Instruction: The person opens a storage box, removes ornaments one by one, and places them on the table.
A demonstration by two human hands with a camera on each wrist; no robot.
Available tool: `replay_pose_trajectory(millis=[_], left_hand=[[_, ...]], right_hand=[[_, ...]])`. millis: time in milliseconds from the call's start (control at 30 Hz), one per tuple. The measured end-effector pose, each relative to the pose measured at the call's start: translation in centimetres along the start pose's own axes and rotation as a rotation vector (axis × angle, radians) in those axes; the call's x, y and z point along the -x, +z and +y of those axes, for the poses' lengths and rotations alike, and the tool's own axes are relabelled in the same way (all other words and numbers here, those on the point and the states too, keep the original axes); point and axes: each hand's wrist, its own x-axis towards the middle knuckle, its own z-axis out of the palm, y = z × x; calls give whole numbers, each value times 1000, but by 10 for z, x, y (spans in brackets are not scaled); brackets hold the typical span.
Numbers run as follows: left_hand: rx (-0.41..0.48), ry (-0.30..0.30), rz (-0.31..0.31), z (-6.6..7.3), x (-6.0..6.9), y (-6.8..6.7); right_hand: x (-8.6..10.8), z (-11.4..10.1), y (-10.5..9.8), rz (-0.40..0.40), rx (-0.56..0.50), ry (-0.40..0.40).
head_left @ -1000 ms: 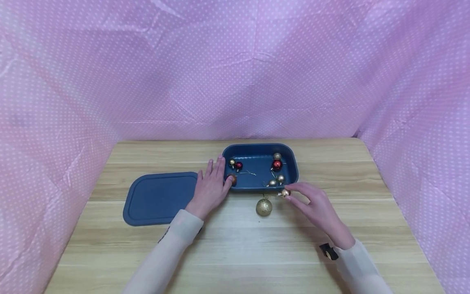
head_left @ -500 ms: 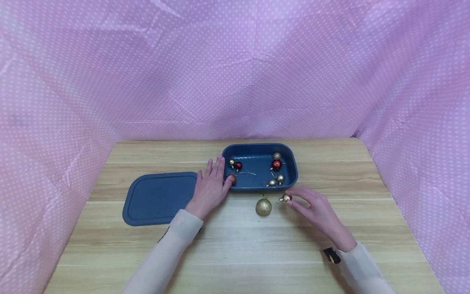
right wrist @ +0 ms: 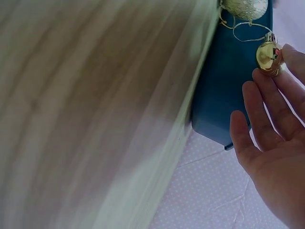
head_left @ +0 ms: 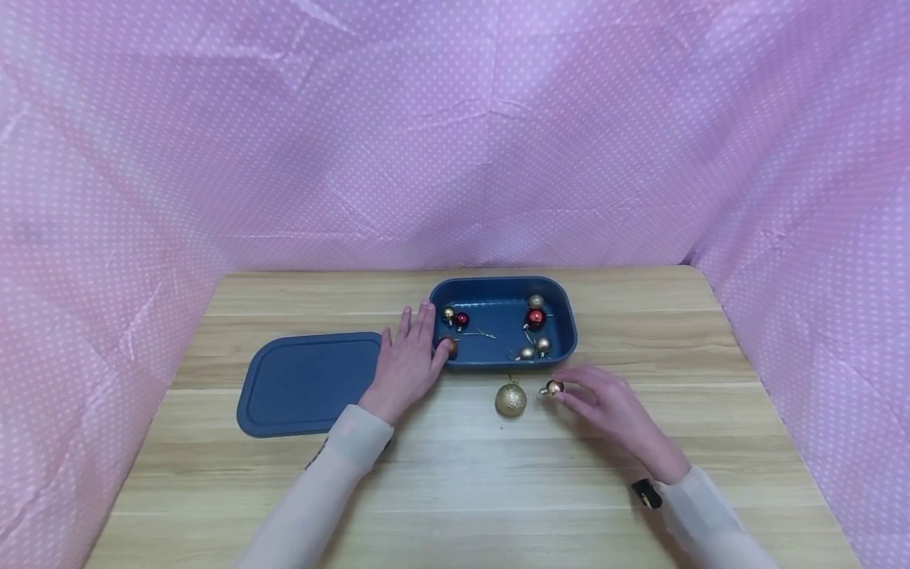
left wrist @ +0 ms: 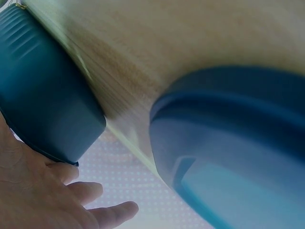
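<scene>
In the head view my right hand [head_left: 613,409] pinches a small shiny gold bauble [head_left: 554,388] between thumb and fingertips, just in front of the blue box. The right wrist view shows this gold bauble [right wrist: 268,58] with its cap and string loop. My left hand [head_left: 403,370] rests with straight fingers against the left wall of the blue box [head_left: 498,366], its thumb over the near left corner by an orange-brown bauble [head_left: 452,346]. Inside the box lie two red baubles and several small gold ones. A larger glittery gold bauble [head_left: 511,401] sits on the table left of my right hand.
A flat blue lid [head_left: 309,387] lies on the wooden table [head_left: 455,490], left of the box and partly behind my left hand. Pink dotted cloth [head_left: 455,158] hangs around the back and sides. A tiny dark speck is near the glittery bauble.
My right hand has drawn the small gold bauble from the box's near rim slightly toward me. The left hand, box and glittery bauble look much the same.
</scene>
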Motion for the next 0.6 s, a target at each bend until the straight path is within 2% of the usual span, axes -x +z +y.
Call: replay_pose_trajectory(millis=[233, 600], left_hand=[[-8, 5, 4, 0, 0, -1], [-15, 4, 6, 1, 1, -2]], right_hand=[[0, 1, 4, -42, -2, 4], [-2, 3, 8, -139, -7, 73]])
